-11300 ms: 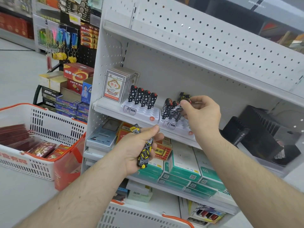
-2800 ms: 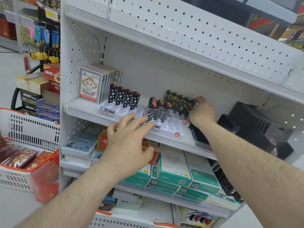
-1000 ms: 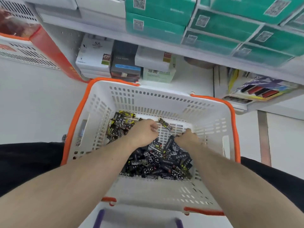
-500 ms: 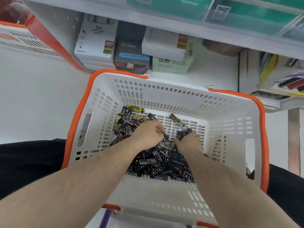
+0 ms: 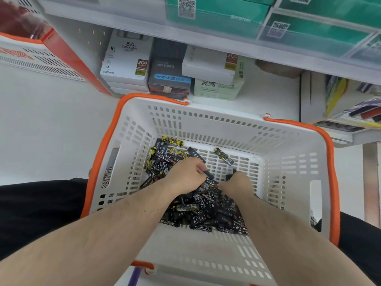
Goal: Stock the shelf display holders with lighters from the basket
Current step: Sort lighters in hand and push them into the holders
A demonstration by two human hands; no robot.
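Both hands reach down into a white basket point(image 5: 288, 153) with an orange rim, which holds a loose pile of lighters point(image 5: 208, 213) printed in black, white and yellow. The left hand point(image 5: 185, 176) has its fingers curled round a black lighter point(image 5: 207, 174) at the far edge of the pile. The right hand point(image 5: 237, 184) is buried among the lighters, its fingers curled and mostly hidden. 1 stray lighter point(image 5: 224, 156) lies alone on the slotted basket floor. Behind the basket, a low shelf point(image 5: 274, 96) carries a white cable box point(image 5: 125, 60), a dark box point(image 5: 170, 77) and a pale green box point(image 5: 216, 87). Teal boxes point(image 5: 216, 17) sit on the shelf above.
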